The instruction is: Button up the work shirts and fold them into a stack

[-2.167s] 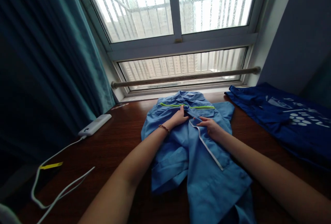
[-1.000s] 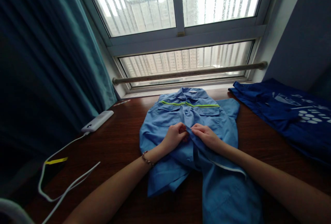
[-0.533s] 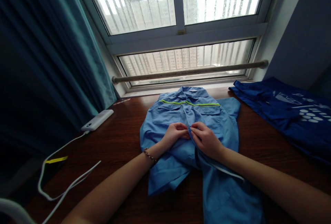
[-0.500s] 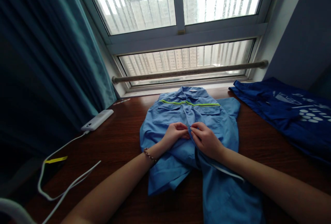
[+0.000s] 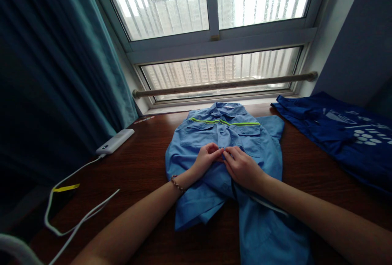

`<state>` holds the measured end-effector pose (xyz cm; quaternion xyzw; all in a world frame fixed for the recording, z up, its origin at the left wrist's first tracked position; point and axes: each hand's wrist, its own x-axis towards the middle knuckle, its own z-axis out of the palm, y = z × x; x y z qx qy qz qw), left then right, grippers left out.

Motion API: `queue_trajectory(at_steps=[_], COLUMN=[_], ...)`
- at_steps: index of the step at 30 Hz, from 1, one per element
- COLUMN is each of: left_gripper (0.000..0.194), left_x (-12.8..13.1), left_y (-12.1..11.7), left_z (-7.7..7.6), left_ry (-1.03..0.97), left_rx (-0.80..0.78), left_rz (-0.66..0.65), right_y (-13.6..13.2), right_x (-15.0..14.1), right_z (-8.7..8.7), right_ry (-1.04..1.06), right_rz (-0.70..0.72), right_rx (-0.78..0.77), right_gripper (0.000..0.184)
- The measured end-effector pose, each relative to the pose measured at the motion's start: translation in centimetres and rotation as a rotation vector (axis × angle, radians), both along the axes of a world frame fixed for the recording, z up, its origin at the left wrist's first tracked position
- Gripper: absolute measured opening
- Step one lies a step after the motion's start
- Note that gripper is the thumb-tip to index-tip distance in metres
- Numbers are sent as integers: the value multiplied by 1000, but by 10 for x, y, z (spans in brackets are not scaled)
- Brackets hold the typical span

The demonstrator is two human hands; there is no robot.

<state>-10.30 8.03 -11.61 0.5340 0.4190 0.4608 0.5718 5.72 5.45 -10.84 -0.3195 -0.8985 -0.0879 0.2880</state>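
A light-blue work shirt (image 5: 199, 134) with a yellow-green stripe across its chest lies front up, collar toward the window. Over the middle of its front, my left hand (image 5: 207, 159) and my right hand (image 5: 241, 165) meet at the fingertips. Both pinch the edge of the shirt's front opening. Any button between the fingers is hidden. One sleeve (image 5: 269, 232) stretches toward me under my right forearm, with a pale strip along it. A braided bracelet (image 5: 177, 183) circles my left wrist.
Dark-blue cloth (image 5: 333, 134) with white print lies on the right of the wooden surface (image 5: 147, 167). A white power bank (image 5: 115, 141) with a white cable (image 5: 73, 175) is at left, near a yellow strip (image 5: 66, 188) and a curtain (image 5: 101, 65). A rail (image 5: 226, 85) crosses the window.
My right fingers have shifted slightly left and closed against my left fingertips. The raised fold of the shirt front between them now lies flatter. The shirt has otherwise stayed in place.
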Motion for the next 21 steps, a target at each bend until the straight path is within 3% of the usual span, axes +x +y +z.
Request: queue_trajectory(at_steps=[6, 16, 21], left_gripper=[31, 42, 46], left_x=[2, 0, 0], left_y=[3, 3, 2], left_z=[-7, -10, -7], left_ry=[-109, -189, -159], left_rx=[-56, -54, -85], left_rz=[-1, 27, 11], right_y=[1, 8, 16], right_x=[2, 1, 4], right_z=[-7, 0, -7], right_ry=[144, 572, 745], right_rz=[-15, -67, -87], right_rx=[-62, -433, -631], right_gripper=[27, 27, 18])
